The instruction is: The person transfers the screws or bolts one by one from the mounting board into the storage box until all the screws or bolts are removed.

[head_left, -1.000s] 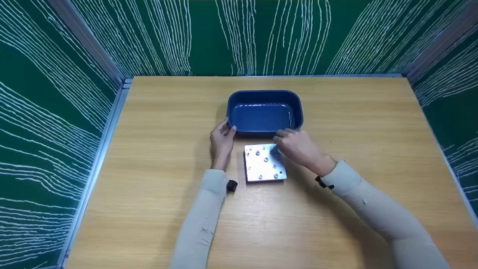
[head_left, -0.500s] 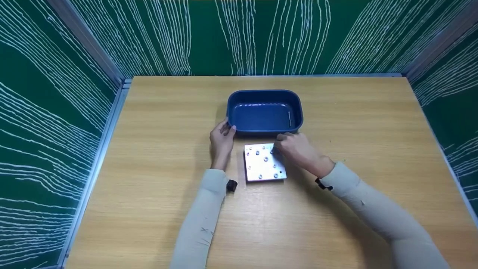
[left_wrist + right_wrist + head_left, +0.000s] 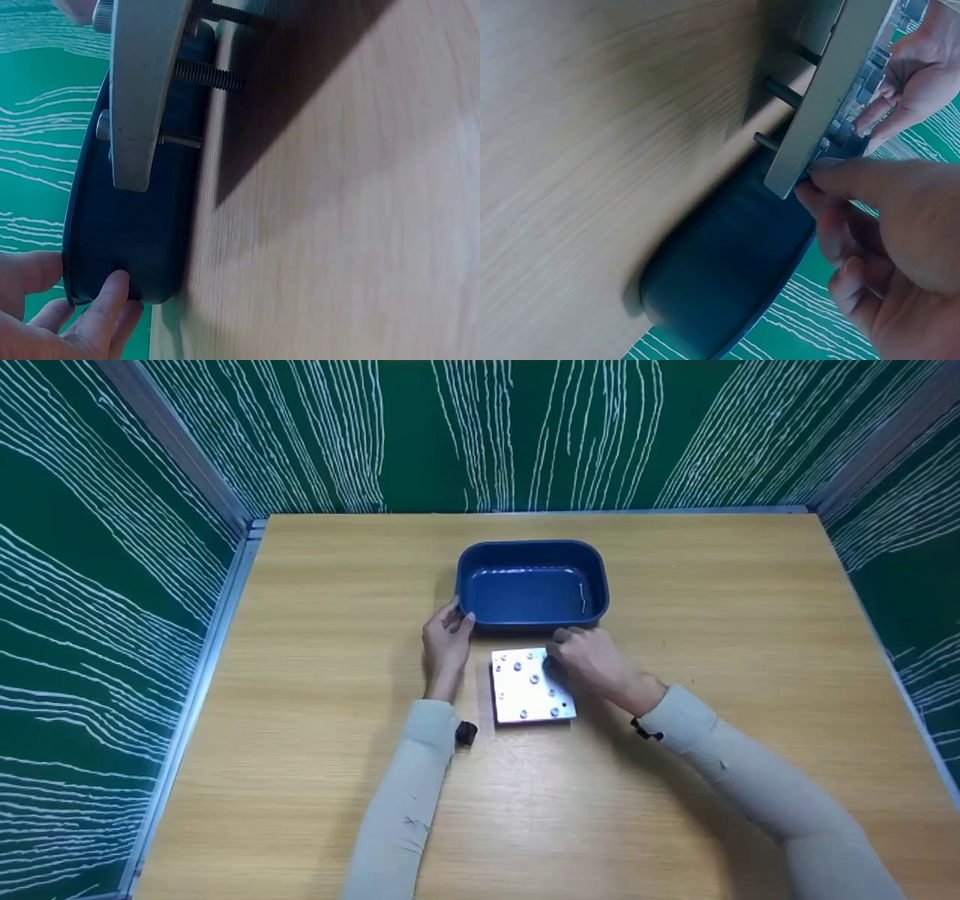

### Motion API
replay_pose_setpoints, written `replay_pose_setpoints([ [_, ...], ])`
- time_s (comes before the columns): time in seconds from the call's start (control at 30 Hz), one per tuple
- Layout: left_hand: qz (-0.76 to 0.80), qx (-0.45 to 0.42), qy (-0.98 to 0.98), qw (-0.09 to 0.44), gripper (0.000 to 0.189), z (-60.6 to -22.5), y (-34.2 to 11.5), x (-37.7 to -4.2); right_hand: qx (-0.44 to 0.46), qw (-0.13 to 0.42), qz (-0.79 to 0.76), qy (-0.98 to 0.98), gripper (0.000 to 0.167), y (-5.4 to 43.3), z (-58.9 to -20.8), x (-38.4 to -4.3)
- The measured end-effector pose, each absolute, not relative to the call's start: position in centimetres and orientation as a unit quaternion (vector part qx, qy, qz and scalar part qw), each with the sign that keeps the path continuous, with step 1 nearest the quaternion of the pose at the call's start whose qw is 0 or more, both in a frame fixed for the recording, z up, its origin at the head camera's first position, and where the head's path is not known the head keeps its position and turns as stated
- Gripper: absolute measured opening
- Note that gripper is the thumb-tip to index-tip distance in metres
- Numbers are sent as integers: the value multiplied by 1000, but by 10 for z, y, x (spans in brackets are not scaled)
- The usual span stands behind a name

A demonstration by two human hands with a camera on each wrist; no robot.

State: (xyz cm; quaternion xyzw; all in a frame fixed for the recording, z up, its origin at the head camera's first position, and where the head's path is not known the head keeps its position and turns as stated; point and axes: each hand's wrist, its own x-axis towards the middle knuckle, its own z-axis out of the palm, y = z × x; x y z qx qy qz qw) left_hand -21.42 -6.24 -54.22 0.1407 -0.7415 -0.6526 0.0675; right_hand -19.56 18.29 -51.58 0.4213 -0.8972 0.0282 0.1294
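A square metal plate [image 3: 517,690] with several screws in its top lies before a blue tray [image 3: 525,627]. In the left wrist view, threaded screw shanks [image 3: 208,75] stick out below the plate. My right hand [image 3: 596,664] is at the plate's far right corner; in the right wrist view its thumb and index finger pinch a small screw there, mostly hidden by the fingertips. With my left hand [image 3: 446,649] I grip the tray's near left corner, thumb at the rim and fingers against the outer wall.
A thin metal piece [image 3: 583,598] lies inside the tray at its right end. The wooden table [image 3: 315,660] extends around everything, bordered by metal rails and green walls [image 3: 420,450] with white streaks. Each wrist carries a small black camera [image 3: 466,733].
Over the last second my right hand has shifted slightly toward me and its fingers have turned a little at the plate's corner. The left hand, tray and plate stay where they were.
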Motion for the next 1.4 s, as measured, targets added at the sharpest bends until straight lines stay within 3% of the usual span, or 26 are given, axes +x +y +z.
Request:
replay_pose_setpoints([
  [0.13,-639,151,-752,58,46,-542,-63,-214,419,116,40,-899,5,182,-516,-197],
  [0.63,-646,148,-746,61,45,-543,-62,-211,388,2,87,-918,11,180,-510,-203],
  [1.17,-640,149,-751,58,47,-541,-61,-212,390,-2,100,-915,10,176,-508,-206],
  [1.4,-644,148,-748,58,46,-540,-61,-213,405,26,80,-910,10,179,-504,-207],
])
